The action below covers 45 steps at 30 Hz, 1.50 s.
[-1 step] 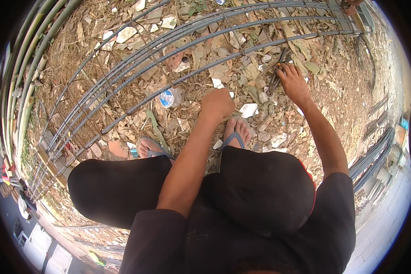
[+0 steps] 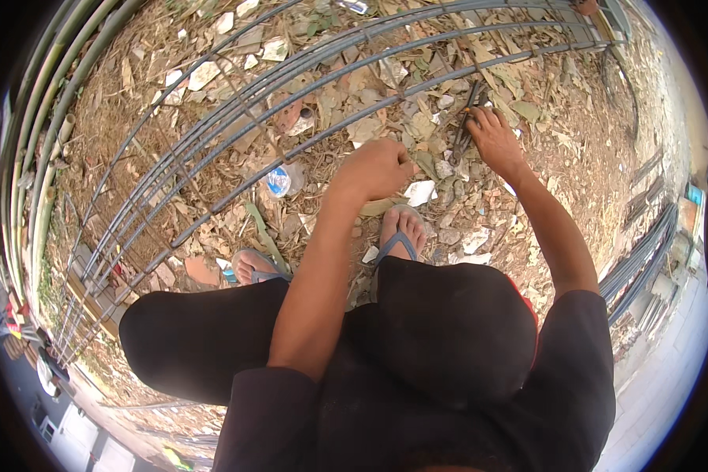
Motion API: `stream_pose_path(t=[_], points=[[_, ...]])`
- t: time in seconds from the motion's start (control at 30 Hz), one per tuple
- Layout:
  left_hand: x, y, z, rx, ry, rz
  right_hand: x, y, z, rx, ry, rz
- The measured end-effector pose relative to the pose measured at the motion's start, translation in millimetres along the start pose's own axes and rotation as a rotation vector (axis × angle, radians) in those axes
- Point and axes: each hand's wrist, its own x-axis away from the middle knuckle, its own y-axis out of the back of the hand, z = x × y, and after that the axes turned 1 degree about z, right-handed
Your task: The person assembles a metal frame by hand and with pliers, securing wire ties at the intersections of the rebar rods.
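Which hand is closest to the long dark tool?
The right hand, its fingers at the long, slender, dark tool; the curled left hand is apart, farther left.

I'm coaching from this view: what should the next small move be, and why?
Probably lift what looks like a dark hand tool with the right hand, which reaches it on the leaf-strewn ground; the left hand is curled, apart from it.

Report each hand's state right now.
Left hand: closed, fingers curled; any contents hidden.
Right hand: fingers at a dark tool; whether gripping, cannot be told.
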Motion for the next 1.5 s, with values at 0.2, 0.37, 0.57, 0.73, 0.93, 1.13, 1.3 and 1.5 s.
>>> stream_pose_path(t=[0.2,0.37,0.57,0.73,0.93,1.13,1.3,1.5], points=[[8,133,-27,0.771,-0.136,-0.332,-13,11,4,0.062,0.075,0.128],[-24,105,-13,0.34,0.092,-0.328,15,10,5,0.096,0.058,0.195],[-59,72,18,0.417,0.083,-0.247,64,94,57,-0.43,-0.525,0.041],[-63,72,8,0.45,0.042,-0.139,134,119,53,-1.151,-1.192,-0.208],[-67,67,21,0.522,-0.021,-0.185,118,197,56,-1.241,-0.783,-1.048],[-67,69,19,0.481,-0.039,-0.178,65,271,10,-1.659,-0.234,-1.117],[-60,69,26,0.525,0.013,-0.21,16,285,46,-1.392,-0.509,-0.304],[-60,67,15,0.464,-0.053,-0.278,-8,223,81,-0.531,-0.33,0.127]])
